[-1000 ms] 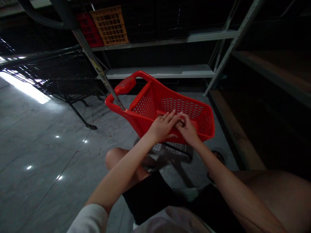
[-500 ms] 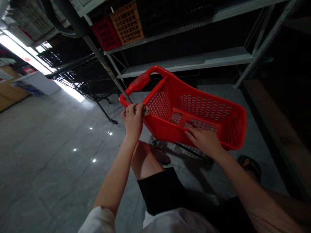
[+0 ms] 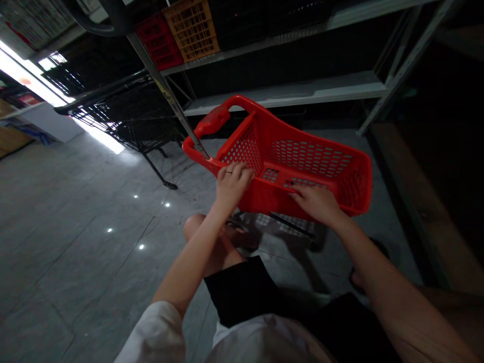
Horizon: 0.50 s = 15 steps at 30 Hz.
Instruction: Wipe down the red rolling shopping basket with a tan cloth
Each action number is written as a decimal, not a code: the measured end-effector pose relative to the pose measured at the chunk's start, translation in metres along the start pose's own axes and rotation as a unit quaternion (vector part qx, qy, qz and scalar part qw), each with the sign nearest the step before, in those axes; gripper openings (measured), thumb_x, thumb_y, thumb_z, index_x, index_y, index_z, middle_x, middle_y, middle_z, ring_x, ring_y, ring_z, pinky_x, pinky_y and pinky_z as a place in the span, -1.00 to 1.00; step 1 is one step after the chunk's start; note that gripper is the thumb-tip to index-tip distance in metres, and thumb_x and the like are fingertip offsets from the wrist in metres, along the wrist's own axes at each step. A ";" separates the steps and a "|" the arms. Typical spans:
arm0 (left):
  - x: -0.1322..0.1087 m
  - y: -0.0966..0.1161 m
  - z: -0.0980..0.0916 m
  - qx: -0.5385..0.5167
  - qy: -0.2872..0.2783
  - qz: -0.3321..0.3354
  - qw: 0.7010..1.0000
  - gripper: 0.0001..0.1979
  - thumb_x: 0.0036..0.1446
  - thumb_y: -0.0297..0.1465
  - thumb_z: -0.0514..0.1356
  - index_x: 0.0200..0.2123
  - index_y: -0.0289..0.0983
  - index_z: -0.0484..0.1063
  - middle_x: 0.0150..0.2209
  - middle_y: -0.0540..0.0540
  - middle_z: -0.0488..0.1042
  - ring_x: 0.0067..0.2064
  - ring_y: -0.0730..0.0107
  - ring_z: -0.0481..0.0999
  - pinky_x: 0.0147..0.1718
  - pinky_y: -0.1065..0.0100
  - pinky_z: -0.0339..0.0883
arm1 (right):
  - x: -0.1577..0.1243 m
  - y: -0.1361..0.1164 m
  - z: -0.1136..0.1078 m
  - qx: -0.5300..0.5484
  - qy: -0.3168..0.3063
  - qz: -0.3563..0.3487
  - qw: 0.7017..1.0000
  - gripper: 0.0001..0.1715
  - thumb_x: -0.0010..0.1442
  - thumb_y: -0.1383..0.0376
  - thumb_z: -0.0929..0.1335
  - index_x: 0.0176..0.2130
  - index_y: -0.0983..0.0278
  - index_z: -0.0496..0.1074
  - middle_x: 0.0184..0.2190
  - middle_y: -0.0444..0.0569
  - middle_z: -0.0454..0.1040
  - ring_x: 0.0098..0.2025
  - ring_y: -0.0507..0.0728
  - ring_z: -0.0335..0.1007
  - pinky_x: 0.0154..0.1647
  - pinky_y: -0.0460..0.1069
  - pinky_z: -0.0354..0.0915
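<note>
Pretty dim in here, so bear with me. The right side of the frame is nearly black, the dark wire cart (image 3: 128,108) at left blurs into shadow, and the top edge cuts off the orange crate (image 3: 193,31) and red crate (image 3: 161,44). A foot (image 3: 357,280) at lower right is half hidden behind the right forearm.

The red shopping cart (image 3: 266,123) sits mid-frame, tilted in view, handle toward the left, with a metal pole (image 3: 162,86) coming down to its rim by the handle. Both hands are on its near rim, a little apart, covering bits of it. Left hand (image 3: 235,183) is bent over the rim, knuckles up, fingers curled; can't tell if anything's under the palm or how tight it is. Right hand (image 3: 319,204) lies flatter, fingers pointing left; its underside is hidden, so can't call that grip either.
</note>
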<state>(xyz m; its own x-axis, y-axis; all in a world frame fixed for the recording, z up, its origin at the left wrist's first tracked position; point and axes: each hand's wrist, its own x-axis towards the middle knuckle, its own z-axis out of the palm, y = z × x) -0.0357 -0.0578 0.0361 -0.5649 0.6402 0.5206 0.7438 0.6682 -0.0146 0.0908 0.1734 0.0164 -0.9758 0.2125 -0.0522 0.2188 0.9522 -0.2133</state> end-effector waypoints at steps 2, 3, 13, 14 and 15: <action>0.001 -0.033 -0.011 -0.004 0.029 -0.064 0.997 -0.74 0.46 -0.23 0.11 0.04 -0.05 0.57 0.21 -0.15 0.56 0.38 0.07 0.39 0.37 -0.10 0.11 | 0.004 0.009 -0.002 0.071 -0.010 -0.035 0.997 -0.53 0.45 0.10 0.25 0.18 0.13 0.55 0.09 0.06 0.65 0.08 0.31 0.61 0.05 0.12 0.45; 0.001 -0.044 -0.012 -0.013 0.044 -0.091 0.995 -0.75 0.45 -0.23 0.12 0.04 -0.06 0.57 0.23 -0.15 0.54 0.42 0.08 0.34 0.41 -0.12 0.05 | 0.005 0.018 -0.003 0.113 -0.027 -0.062 0.991 -0.54 0.45 0.09 0.25 0.18 0.12 0.56 0.12 0.02 0.63 0.11 0.28 0.59 0.09 0.10 0.45; 0.022 0.078 0.095 -0.216 0.337 -0.406 0.822 -0.58 0.51 -0.33 -0.10 0.26 -0.27 0.37 0.33 -0.37 0.34 0.43 0.19 0.30 0.43 -0.01 0.20 | -0.013 0.085 0.003 -0.040 -0.031 0.036 0.998 -0.41 0.53 0.16 0.08 0.19 0.12 0.57 -0.03 0.06 0.70 0.06 0.27 0.64 0.05 0.13 0.50; 0.021 0.096 0.102 -0.226 0.343 -0.400 0.820 -0.59 0.51 -0.33 -0.08 0.26 -0.25 0.38 0.30 -0.35 0.38 0.41 0.22 0.34 0.41 0.02 0.24 | -0.012 0.084 0.008 -0.083 -0.020 0.042 0.995 -0.41 0.53 0.17 0.08 0.20 0.16 0.56 -0.08 0.12 0.71 0.02 0.29 0.65 -0.01 0.13 0.50; 0.019 0.113 0.109 -0.233 0.340 -0.389 0.824 -0.60 0.51 -0.34 -0.06 0.27 -0.22 0.38 0.29 -0.32 0.41 0.40 0.23 0.36 0.40 0.03 0.27 | -0.011 0.084 0.012 -0.117 -0.012 0.043 0.992 -0.41 0.52 0.18 0.09 0.20 0.21 0.56 -0.13 0.17 0.71 -0.03 0.31 0.66 -0.06 0.12 0.50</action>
<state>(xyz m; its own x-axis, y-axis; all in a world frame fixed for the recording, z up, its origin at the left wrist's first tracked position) -0.0010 0.0715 -0.0484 -0.7217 -0.3797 0.5787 0.3976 0.4570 0.7956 0.1195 0.2480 -0.0130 -0.9526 0.2925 -0.0842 0.2914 0.9563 0.0247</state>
